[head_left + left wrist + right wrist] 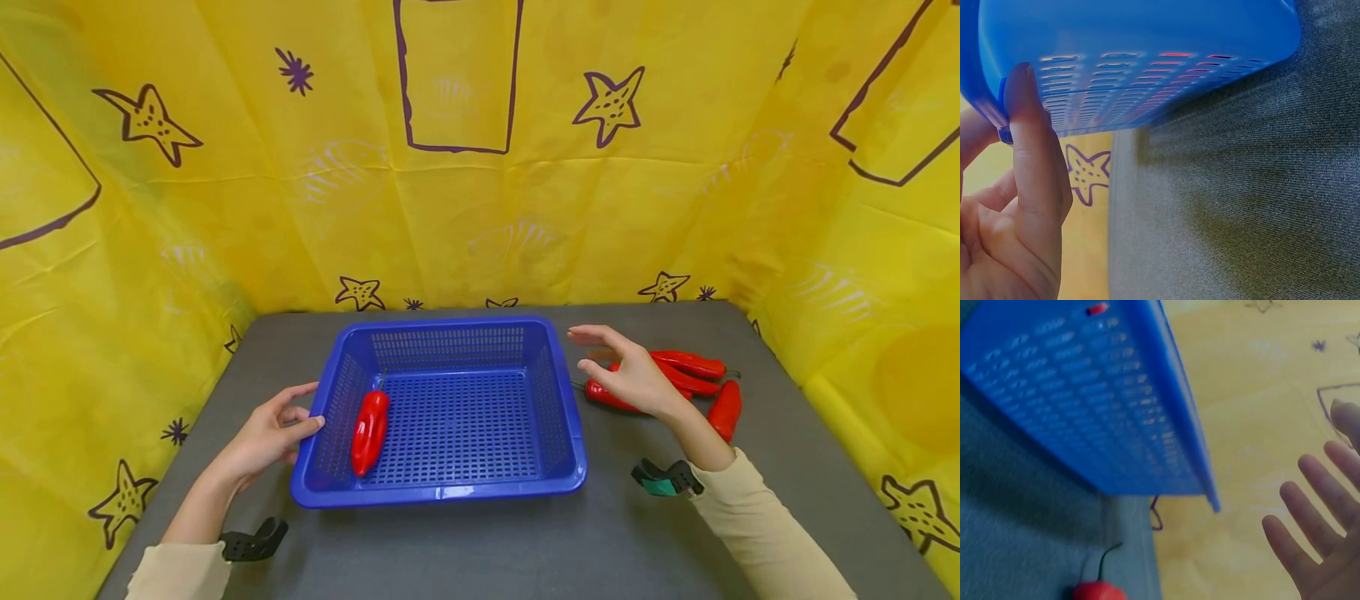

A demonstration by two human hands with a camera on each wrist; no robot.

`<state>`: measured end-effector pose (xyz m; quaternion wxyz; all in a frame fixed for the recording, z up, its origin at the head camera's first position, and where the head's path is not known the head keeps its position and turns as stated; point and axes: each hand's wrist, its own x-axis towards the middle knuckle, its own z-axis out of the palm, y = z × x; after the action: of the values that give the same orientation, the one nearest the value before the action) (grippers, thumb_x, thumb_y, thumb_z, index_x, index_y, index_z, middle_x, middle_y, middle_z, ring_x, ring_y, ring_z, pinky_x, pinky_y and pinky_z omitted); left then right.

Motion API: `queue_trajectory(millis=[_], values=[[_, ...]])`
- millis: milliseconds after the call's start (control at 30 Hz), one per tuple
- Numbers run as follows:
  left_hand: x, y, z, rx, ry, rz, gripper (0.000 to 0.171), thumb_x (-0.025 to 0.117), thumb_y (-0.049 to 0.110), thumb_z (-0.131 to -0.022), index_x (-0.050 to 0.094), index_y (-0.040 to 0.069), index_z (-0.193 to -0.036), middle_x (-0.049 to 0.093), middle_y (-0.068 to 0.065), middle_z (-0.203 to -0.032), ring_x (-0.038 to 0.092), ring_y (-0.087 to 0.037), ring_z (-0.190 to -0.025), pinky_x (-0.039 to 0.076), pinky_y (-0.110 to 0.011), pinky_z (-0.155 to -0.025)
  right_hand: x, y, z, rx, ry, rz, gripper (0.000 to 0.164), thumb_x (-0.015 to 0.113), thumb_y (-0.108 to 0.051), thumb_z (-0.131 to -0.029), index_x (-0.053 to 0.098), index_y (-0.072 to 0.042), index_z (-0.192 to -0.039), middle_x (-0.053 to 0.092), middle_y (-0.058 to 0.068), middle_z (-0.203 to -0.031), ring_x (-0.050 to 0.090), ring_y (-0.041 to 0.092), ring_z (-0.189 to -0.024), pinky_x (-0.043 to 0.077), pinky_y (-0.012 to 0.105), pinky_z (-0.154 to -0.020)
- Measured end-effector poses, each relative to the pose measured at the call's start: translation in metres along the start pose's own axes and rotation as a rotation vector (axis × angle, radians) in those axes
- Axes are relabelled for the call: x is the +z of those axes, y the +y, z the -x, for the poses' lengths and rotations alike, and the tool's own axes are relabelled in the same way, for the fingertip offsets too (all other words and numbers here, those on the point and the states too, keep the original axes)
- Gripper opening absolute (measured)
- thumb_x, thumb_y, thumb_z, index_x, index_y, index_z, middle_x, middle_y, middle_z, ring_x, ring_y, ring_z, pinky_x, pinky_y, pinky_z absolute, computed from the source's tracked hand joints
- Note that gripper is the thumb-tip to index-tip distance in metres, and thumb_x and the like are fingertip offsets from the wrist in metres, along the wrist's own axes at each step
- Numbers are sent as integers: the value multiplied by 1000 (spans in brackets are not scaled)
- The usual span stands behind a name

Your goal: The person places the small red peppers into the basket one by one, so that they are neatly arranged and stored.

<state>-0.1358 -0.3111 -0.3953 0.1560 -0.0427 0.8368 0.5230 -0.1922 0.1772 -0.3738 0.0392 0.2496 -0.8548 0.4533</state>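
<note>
- Left hand (262,437): fingers narrow, holding the left rim of the blue basket (438,495); thumb on the rim, other fingers at its outer side.
- Right hand (637,379): fingers wide and holding nothing; fingertips point toward the basket's right rim, near it but apart.
- Blue basket: between the two hands, to the right of the left fingers and to the left of the right fingers.
- Red pepper in the basket (370,433): lies on the slotted floor along the left wall, just inside from the left thumb, well apart from the right fingers.
- Stemmed pepper (606,397): outside the basket, just below the right thumb in the head view, stem toward the basket, partly covered by the hand.
- Other red peppers (693,364): grouped to the right of the right fingers, beyond the back of that hand; one (725,411) lies beside the right wrist.
- Grey tabletop (487,554): below both sets of fingers.
- Yellow cloth (465,217): beyond the fingertips, printed with starfish.
</note>
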Motion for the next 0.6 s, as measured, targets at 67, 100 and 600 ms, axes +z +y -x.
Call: queue_trajectory(millis=[67, 100, 600], values=[[0, 0, 0, 0, 0, 1, 74, 64, 27, -87, 21, 10, -144, 57, -19, -95, 65, -26, -77, 56, -44, -66, -4, -4, 5, 26, 2, 1, 44, 61, -6, -87, 48, -6, -129, 55, 12, -127, 56, 25, -110, 49, 35, -90], [0, 0, 0, 0, -1, 3, 74, 64, 27, -87, 21, 10, -144, 57, -19, -95, 65, -26, -77, 56, -44, -66, -5, -4, 7, 33, 4, -4, 45, 61, -5, -87, 48, -5, -129, 55, 13, -127, 56, 26, -110, 49, 34, -90], [0, 1, 1, 2, -4, 3, 74, 63, 28, -87, 21, 9, -144, 57, -18, -94, 65, -26, -77, 57, -42, -64, -11, 65, 28, 73, 60, 25, 44, 63, -17, -88, 49, -13, -130, 58, 11, -124, 57, 14, -109, 49, 25, -88]])
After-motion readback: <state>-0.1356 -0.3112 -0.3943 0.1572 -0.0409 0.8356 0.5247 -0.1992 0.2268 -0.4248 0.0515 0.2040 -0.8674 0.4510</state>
